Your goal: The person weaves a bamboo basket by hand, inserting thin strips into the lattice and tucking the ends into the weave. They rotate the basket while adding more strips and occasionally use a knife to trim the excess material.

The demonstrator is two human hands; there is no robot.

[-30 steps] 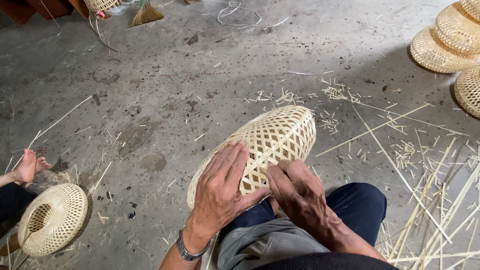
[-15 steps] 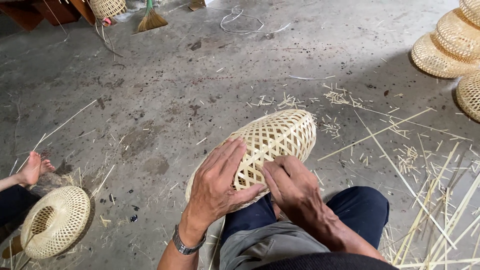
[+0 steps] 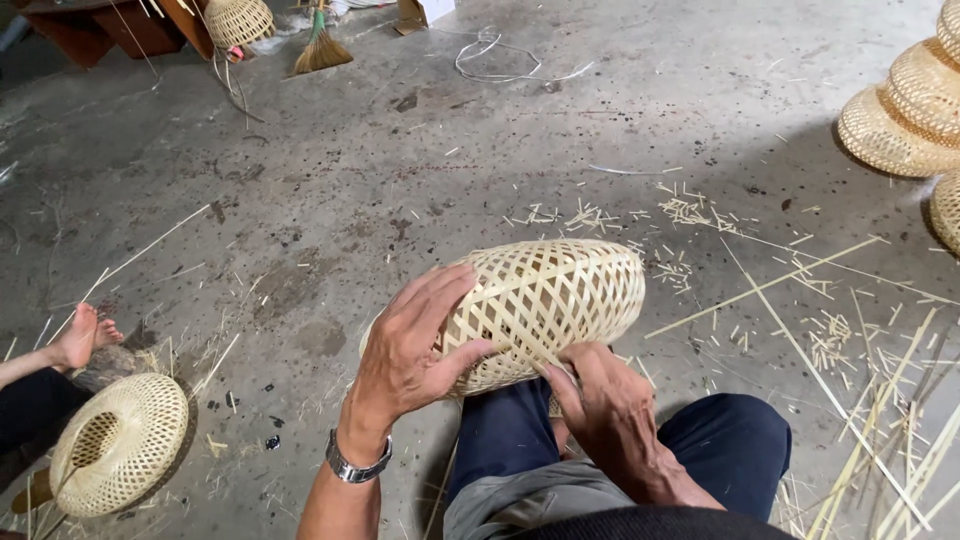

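Seen from the head camera, the woven bamboo basket (image 3: 545, 305) lies on its side across the person's lap, resting on the knees of the dark blue trousers (image 3: 730, 445). Its long axis runs left to right and tilts a little upward toward the right, so the rounded far end points away to the right over the concrete floor (image 3: 420, 150).

Both hands are at the near, lower-left end. The left hand (image 3: 410, 350) is spread flat over the curved side, fingers splayed, thumb hooked under the weave: its grip is wide apart and pressed on the basket rather than closed round it. A metal wristwatch (image 3: 355, 465) sits on that wrist. The right hand (image 3: 605, 400) is below the basket's underside, fingers curled together against the lower rim; whether they pinch a strip I cannot tell. Each hand touches the basket, the left higher on the body, the right nearer the rim.

The basket is pale yellow, an open diagonal lattice with diamond-shaped gaps, oval and hollow.

Loose bamboo strips (image 3: 880, 430) lie scattered to the right. Another person's bare foot (image 3: 80, 335) shows at the left, just above a flat round woven piece (image 3: 120, 440). Finished baskets are stacked (image 3: 900, 110) far right, and a broom (image 3: 320, 45) lies at the top.
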